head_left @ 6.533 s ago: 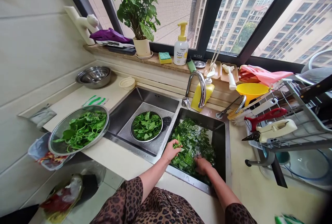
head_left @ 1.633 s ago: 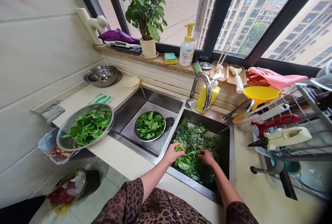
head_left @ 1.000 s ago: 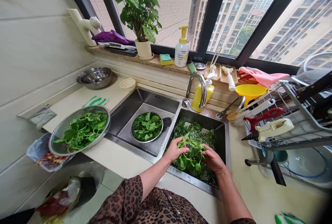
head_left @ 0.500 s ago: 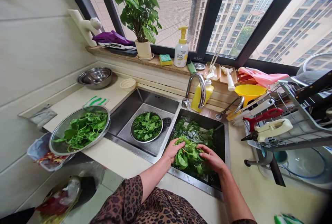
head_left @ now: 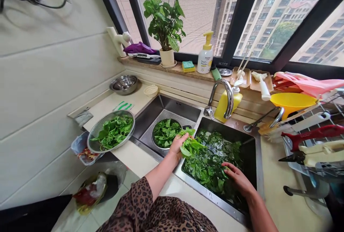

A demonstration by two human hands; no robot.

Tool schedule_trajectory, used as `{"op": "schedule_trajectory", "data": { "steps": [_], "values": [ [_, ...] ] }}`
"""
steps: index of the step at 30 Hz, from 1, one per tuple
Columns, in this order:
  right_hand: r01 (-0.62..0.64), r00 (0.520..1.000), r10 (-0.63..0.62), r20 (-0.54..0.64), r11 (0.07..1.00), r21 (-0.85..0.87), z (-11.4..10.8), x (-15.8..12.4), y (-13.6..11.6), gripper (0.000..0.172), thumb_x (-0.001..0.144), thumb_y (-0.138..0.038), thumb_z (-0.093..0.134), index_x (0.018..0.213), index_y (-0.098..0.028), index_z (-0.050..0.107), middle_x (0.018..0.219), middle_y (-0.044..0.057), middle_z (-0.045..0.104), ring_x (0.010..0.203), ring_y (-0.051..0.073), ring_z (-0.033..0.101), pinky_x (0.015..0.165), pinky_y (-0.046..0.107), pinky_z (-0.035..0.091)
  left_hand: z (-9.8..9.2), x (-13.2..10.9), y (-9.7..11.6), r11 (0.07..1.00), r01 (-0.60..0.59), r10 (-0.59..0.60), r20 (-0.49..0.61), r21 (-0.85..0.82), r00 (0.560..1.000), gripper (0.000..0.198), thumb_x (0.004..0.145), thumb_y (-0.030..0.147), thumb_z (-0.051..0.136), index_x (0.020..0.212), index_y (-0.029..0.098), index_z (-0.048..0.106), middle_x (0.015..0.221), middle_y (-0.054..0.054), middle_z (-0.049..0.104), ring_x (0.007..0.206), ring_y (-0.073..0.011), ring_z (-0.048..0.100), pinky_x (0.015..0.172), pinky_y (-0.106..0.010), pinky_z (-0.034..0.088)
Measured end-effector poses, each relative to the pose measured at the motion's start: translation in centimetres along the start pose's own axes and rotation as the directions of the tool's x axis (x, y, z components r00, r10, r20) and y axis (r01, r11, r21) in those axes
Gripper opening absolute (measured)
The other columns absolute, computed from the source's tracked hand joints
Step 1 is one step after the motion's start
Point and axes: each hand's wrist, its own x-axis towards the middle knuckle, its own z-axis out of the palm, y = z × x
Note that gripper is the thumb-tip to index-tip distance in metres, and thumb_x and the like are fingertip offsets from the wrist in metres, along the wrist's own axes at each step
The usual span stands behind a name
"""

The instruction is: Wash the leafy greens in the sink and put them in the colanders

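Observation:
My left hand (head_left: 176, 146) grips a wet bunch of leafy greens (head_left: 190, 146), lifted over the sink's divider. My right hand (head_left: 238, 181) lies spread in the water of the right sink basin (head_left: 228, 133), fingers touching submerged greens (head_left: 212, 164). In the left basin stands a steel bowl (head_left: 152, 137) heaped with greens (head_left: 166, 133). To its left, a steel colander (head_left: 89, 140) of greens (head_left: 114, 131) rests on the counter.
A chrome faucet (head_left: 224, 90) rises behind the basins beside a yellow bottle (head_left: 225, 108). A dish rack (head_left: 303, 142) with tools and a yellow funnel (head_left: 292, 103) stands right. A steel bowl (head_left: 124, 84) sits on the back counter; a window ledge holds a potted plant (head_left: 166, 24).
My left hand has lifted a bunch of greens from the water toward the divider. My right hand has moved apart from it, down into the water. The view has swung left.

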Motion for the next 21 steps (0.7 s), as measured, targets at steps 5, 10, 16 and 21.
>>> {"op": "schedule_trajectory", "data": {
  "steps": [5, 10, 16, 21],
  "values": [
    [-0.012, 1.0, 0.012, -0.004, 1.0, 0.005, 0.1, 0.0, -0.1, 0.032, 0.061, -0.039, 0.066, 0.091, -0.026, 0.063, 0.08, 0.0, 0.055, 0.059, 0.011, 0.043, 0.049, 0.022, 0.035, -3.1, 2.0, 5.6, 0.97, -0.219, 0.23, -0.117, 0.101, 0.966, 0.037, 0.058, 0.038, 0.074, 0.079, 0.013, 0.058, 0.066, -0.002, 0.065, 0.055, -0.0152, 0.062, 0.046, -0.022, 0.046],
    [-0.033, 0.999, 0.033, 0.015, 0.999, 0.019, 0.3, 0.1, 0.2, 0.031, 0.063, -0.039, 0.065, 0.092, -0.026, 0.061, 0.082, -0.001, 0.054, 0.056, 0.009, 0.04, 0.047, 0.021, 0.032, -5.1, 2.7, 10.7, 0.951, -0.288, 0.304, -0.181, 0.108, 0.935, 0.033, 0.058, 0.038, 0.073, 0.073, 0.012, 0.06, 0.063, -0.003, 0.065, 0.052, -0.0138, 0.06, 0.052, -0.026, 0.049],
    [-0.007, 1.0, 0.007, -0.001, 1.0, -0.025, 0.9, 0.1, 0.1, 0.033, 0.064, -0.042, 0.064, 0.092, -0.025, 0.061, 0.093, 0.0, 0.055, 0.064, 0.011, 0.044, 0.053, 0.021, 0.037, -8.3, 4.8, 13.0, 0.804, -0.342, 0.447, -0.113, 0.487, 0.888, 0.038, 0.062, 0.042, 0.068, 0.083, 0.014, 0.055, 0.071, -0.002, 0.063, 0.058, -0.0148, 0.061, 0.05, -0.024, 0.046],
    [-0.028, 1.0, 0.028, 0.0, 0.998, -0.06, 0.9, -0.2, -0.1, 0.04, 0.065, -0.048, 0.061, 0.096, -0.023, 0.059, 0.075, -0.002, 0.055, 0.049, 0.007, 0.037, 0.045, 0.02, 0.029, -12.2, 7.5, 12.9, 0.324, -0.162, 0.411, 0.015, 0.932, 0.911, 0.041, 0.056, 0.039, 0.071, 0.087, 0.016, 0.057, 0.086, -0.004, 0.064, 0.083, -0.0216, 0.06, 0.074, -0.033, 0.046]
  ]
}}
